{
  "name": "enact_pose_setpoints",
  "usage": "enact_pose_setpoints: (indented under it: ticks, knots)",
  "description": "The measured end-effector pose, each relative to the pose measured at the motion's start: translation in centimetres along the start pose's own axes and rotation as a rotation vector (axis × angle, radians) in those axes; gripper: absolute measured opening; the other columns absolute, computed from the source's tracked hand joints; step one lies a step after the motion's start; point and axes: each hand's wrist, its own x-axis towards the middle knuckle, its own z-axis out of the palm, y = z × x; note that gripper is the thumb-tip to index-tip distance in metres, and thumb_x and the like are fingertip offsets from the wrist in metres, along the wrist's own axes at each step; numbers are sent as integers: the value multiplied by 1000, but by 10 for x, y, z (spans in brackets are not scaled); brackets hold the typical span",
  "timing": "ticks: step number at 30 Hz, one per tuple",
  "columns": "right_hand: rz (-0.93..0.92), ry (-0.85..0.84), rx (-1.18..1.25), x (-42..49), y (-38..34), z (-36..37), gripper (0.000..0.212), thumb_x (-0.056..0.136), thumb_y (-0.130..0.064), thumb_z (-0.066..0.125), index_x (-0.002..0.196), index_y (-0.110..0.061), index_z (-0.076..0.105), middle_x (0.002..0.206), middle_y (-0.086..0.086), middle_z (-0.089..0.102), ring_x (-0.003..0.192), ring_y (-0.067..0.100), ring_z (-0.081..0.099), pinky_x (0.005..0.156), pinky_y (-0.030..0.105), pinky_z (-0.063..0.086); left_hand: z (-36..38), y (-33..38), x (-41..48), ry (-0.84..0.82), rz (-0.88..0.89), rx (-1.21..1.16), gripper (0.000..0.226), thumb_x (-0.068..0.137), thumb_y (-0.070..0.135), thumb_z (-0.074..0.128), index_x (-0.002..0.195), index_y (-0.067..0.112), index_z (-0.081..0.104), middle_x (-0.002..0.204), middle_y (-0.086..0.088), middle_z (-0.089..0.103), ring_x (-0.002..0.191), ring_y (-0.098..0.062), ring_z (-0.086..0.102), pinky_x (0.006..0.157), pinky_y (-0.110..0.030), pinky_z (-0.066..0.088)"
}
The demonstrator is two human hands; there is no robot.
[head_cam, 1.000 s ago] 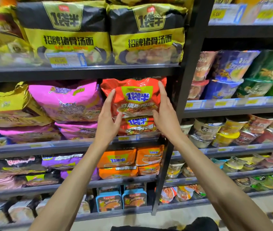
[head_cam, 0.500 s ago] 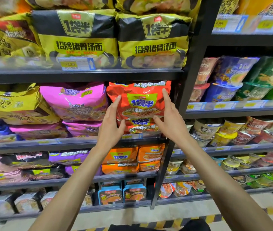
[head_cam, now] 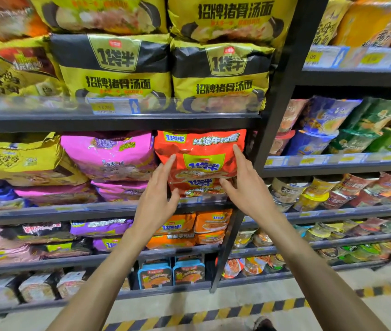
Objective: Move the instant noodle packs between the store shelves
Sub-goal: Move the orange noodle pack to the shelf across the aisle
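Back it goes: the top red noodle pack [head_cam: 201, 149] has slid deeper onto the shelf [head_cam: 46, 217] since a second ago, and it stands at the shelf's right end, close against the black upright [head_cam: 278, 103]. The left grip [head_cam: 153, 201] is open, straight fingers touching the pack's left edge. The right grip [head_cam: 249, 189] is open too, index finger laid up the right edge.

Two red packs here, one on the other. The lower red pack [head_cam: 196, 189] is half hidden behind the thumbs and the top one. Two pink packs [head_cam: 108, 154] are stacked just left. On the shelf above, two yellow-and-black packs [head_cam: 110, 68] sit side by side, with two more over them cut off at the top. Price tags are too blurred to read.
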Motion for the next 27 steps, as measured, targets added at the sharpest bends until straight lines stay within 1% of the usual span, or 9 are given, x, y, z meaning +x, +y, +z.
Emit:
enact_pose_setpoints:
  ticks: [4, 7, 10, 13, 15, 18, 21, 24, 27]
  knots:
    - [58, -35, 93, 14, -8, 2, 97, 94, -34, 65, 160, -29, -4, 161, -2, 31, 136, 17, 49, 98, 34, 48, 1, 11, 9, -6, -73, -59, 95, 91, 9, 66, 161, 41, 10, 165, 1, 25, 151, -13, 30, 93, -23, 43]
    - [91, -52, 198, 33, -14, 3, 102, 89, -39, 70, 160, -30, -3, 159, -5, 36, 138, 16, 47, 108, 40, 45, 6, 17, 20, -8, -103, -98, 100, 86, 7, 66, 161, 40, 10, 160, -3, 27, 122, -1, 45, 83, -24, 49]
    - [120, -58, 234, 50, -8, 5, 101, 88, -43, 71, 159, -30, 0, 158, -4, 39, 139, 17, 46, 110, 44, 44, 10, 20, 27, -17, -121, -120, 100, 84, 5, 65, 162, 37, 11, 160, -4, 24, 115, -4, 46, 81, -21, 46]
    - [134, -47, 240, 56, -3, 9, 100, 86, -43, 70, 157, -32, 2, 158, -1, 38, 141, 19, 44, 109, 49, 44, 14, 24, 28, -41, -141, -134, 102, 86, 7, 64, 161, 42, 6, 165, -1, 17, 104, -4, 51, 75, -24, 50]
    - [125, -35, 250, 54, -4, 11, 98, 88, -39, 70, 158, -29, 3, 157, -1, 40, 141, 19, 44, 111, 48, 43, 14, 25, 31, -52, -154, -135, 104, 86, 7, 63, 161, 44, 2, 168, -1, 10, 116, -15, 55, 74, -24, 49]
    - [113, 16, 288, 44, -5, 15, 93, 90, -38, 68, 159, -34, 5, 158, -4, 38, 142, 16, 42, 112, 46, 42, 11, 28, 43, -47, -204, -129, 98, 89, 7, 62, 163, 34, 4, 171, -4, 3, 147, -19, 27, 96, -20, 35]
    - [88, 25, 314, 36, -9, 20, 92, 92, -40, 66, 155, -46, 0, 161, -9, 32, 146, 15, 36, 112, 48, 42, 9, 30, 57, -64, -270, -100, 88, 94, 9, 61, 164, 17, 7, 170, -8, 1, 146, -16, 23, 99, -15, 26]
    - [82, 2, 294, 44, -8, 19, 92, 93, -36, 66, 159, -37, 1, 164, -7, 25, 149, 15, 30, 116, 46, 37, 10, 29, 57, -69, -264, -91, 89, 95, 13, 62, 164, 16, 6, 170, -8, 1, 150, -22, 25, 98, -14, 21]
    - [104, -26, 272, 53, -5, 17, 92, 92, -36, 67, 160, -29, 5, 165, -4, 23, 151, 15, 26, 118, 46, 33, 12, 30, 46, -56, -231, -122, 96, 91, 7, 63, 164, 24, 4, 169, -9, 2, 147, -16, 22, 95, -11, 20]
